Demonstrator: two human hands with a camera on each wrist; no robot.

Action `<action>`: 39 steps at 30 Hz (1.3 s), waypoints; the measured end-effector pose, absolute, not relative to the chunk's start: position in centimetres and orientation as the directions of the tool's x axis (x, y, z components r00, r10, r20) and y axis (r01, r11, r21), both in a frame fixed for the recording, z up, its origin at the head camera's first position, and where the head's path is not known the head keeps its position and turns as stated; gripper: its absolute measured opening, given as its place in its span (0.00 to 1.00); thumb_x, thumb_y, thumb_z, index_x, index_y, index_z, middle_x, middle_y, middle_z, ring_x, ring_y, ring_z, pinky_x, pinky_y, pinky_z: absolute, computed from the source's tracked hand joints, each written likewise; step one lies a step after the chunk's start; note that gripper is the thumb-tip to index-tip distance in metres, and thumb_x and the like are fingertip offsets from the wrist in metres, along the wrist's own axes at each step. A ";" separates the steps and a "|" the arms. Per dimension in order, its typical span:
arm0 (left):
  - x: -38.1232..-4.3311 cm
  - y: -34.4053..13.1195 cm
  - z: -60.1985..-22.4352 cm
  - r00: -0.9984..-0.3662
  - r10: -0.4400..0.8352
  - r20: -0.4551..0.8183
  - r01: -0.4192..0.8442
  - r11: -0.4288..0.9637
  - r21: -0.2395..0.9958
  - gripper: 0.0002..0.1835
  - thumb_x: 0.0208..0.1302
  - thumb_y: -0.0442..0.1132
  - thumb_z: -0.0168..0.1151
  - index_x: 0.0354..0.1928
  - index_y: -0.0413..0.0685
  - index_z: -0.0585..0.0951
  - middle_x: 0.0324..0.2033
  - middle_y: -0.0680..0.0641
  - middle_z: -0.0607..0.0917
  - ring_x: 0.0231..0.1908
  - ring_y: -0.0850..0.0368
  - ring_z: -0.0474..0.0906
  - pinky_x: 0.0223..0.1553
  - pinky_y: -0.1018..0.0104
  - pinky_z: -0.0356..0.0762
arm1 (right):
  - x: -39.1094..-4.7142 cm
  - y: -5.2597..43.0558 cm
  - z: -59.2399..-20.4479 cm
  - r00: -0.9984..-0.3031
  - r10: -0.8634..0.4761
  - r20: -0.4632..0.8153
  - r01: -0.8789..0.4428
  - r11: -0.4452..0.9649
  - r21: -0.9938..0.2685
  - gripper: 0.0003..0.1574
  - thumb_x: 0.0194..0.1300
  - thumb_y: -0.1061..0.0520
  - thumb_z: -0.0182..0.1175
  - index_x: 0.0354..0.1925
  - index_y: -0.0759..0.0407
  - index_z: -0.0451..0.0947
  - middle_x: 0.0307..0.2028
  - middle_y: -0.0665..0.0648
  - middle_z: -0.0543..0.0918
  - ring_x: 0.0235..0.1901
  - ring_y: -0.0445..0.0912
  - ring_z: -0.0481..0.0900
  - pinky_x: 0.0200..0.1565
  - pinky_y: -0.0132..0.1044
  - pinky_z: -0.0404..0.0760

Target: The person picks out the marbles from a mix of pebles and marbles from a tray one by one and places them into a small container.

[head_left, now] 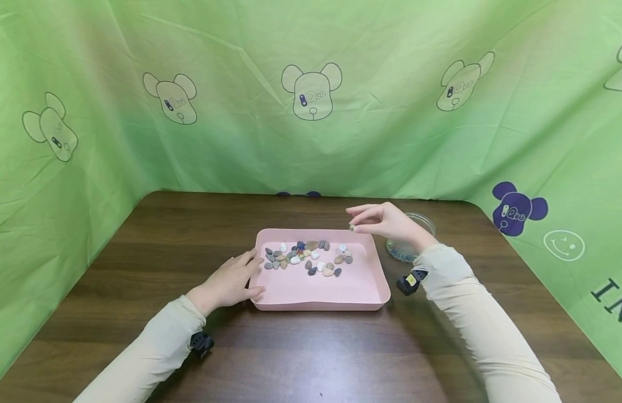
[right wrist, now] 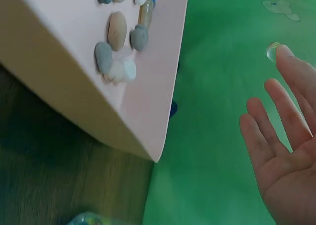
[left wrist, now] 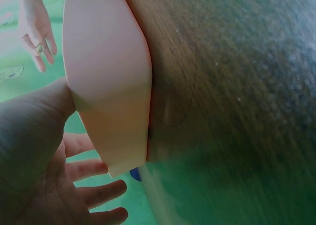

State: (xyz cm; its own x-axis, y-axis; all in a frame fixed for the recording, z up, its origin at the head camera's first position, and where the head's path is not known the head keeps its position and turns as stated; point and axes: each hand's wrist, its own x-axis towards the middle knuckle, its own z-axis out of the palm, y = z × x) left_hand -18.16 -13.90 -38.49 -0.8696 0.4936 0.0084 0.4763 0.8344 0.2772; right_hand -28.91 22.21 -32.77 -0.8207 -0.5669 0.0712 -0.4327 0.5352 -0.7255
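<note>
My right hand [head_left: 388, 220] is raised above the right back corner of a pink tray [head_left: 321, 292]. Thumb and fingertip pinch a small clear glass marble [right wrist: 272, 52] with a greenish tint; the other fingers stretch out loosely. Over the tray's left rim rests my left hand [head_left: 229, 281], its thumb and fingertips reaching just inside and its fingers nearly straight in the left wrist view. Grey, tan and white pebbles [head_left: 328, 271] lie scattered across the tray's back half. Among them are a few small coloured marbles [head_left: 301, 245], including blue ones.
A round clear glass bowl [head_left: 403, 253] with marbles in it stands right of the tray, partly hidden behind my right wrist. The dark wooden table [head_left: 300, 347] meets a green printed cloth [head_left: 311, 162] at its back and sides.
</note>
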 end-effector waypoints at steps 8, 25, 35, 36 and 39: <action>-18.2 -13.9 -38.4 -0.869 0.494 0.012 0.478 0.833 0.278 0.33 0.59 0.48 0.62 0.61 0.33 0.69 0.65 0.30 0.64 0.64 0.36 0.64 0.61 0.38 0.62 | -28.6 23.6 -32.6 -0.845 -0.529 0.077 -0.406 0.542 -0.736 0.14 0.58 0.52 0.65 0.42 0.57 0.84 0.61 0.57 0.75 0.61 0.46 0.72 0.57 0.24 0.71; -18.0 -13.9 -38.3 -0.871 0.492 0.011 0.474 0.833 0.284 0.33 0.59 0.48 0.61 0.61 0.34 0.69 0.65 0.30 0.64 0.64 0.37 0.63 0.62 0.38 0.62 | -28.0 26.0 -32.7 -0.872 -0.479 0.102 -0.402 0.582 -0.707 0.17 0.59 0.50 0.64 0.43 0.59 0.83 0.60 0.57 0.76 0.57 0.38 0.75 0.58 0.38 0.73; -17.9 -13.9 -38.2 -0.868 0.496 0.000 0.474 0.830 0.293 0.34 0.59 0.48 0.61 0.62 0.33 0.68 0.66 0.30 0.63 0.64 0.36 0.63 0.62 0.38 0.61 | -27.7 27.5 -33.2 -0.882 -0.441 0.165 -0.419 0.573 -0.705 0.16 0.59 0.52 0.64 0.42 0.59 0.83 0.53 0.38 0.79 0.52 0.27 0.75 0.50 0.19 0.73; -17.9 -13.9 -38.2 -0.869 0.494 -0.002 0.472 0.831 0.295 0.34 0.59 0.48 0.61 0.62 0.33 0.68 0.66 0.30 0.62 0.64 0.36 0.63 0.62 0.38 0.61 | -27.6 27.6 -33.2 -0.885 -0.434 0.165 -0.414 0.577 -0.704 0.16 0.59 0.51 0.64 0.42 0.59 0.83 0.53 0.37 0.78 0.52 0.27 0.75 0.49 0.19 0.73; -17.9 -13.9 -38.2 -0.871 0.491 -0.005 0.468 0.832 0.298 0.34 0.59 0.48 0.61 0.62 0.33 0.68 0.66 0.30 0.62 0.64 0.36 0.63 0.62 0.38 0.61 | -27.6 28.0 -33.3 -0.895 -0.418 0.157 -0.396 0.579 -0.713 0.17 0.59 0.51 0.63 0.43 0.59 0.83 0.55 0.41 0.79 0.51 0.25 0.75 0.49 0.19 0.73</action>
